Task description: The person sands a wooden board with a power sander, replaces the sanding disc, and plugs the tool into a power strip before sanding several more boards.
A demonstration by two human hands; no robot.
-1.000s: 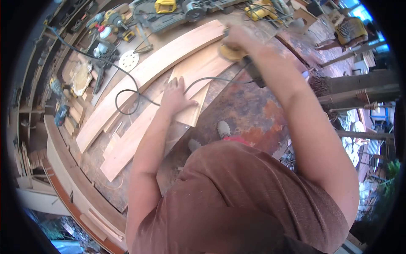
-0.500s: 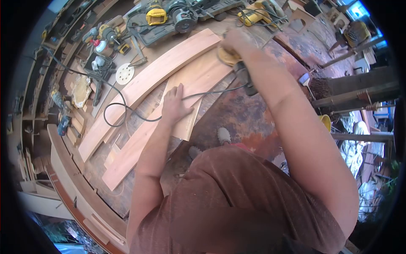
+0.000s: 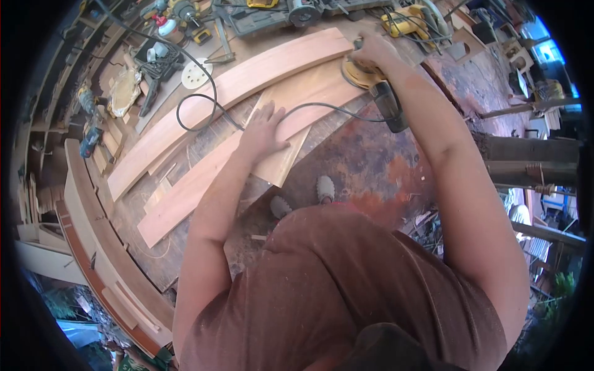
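Observation:
My right hand (image 3: 376, 54) is wrapped round the top of a yellow random orbit sander (image 3: 360, 75), whose pad rests on the far right end of a long wooden board (image 3: 192, 196). The sander's black dust canister (image 3: 388, 108) points back toward me. Lying flat on the middle of the same board is my left hand (image 3: 263, 135), fingers stretched and holding nothing. The sander's black cord (image 3: 322, 105) runs past that hand and loops to the left. A thin, paler wood panel (image 3: 281, 166) lies crosswise under the board.
Beyond lies a second, curved board (image 3: 229, 93). A white perforated sanding disc (image 3: 195, 74), a hammer (image 3: 224, 43) and a yellow corded power tool (image 3: 408, 25) are at the back of the worktable (image 3: 352, 154). Curved wooden pieces (image 3: 93, 210) stand at left.
The camera view has shifted, so the boards and tools appear higher and mostly further right. My right hand stays on the sander at the board's end; my left hand still lies on the board.

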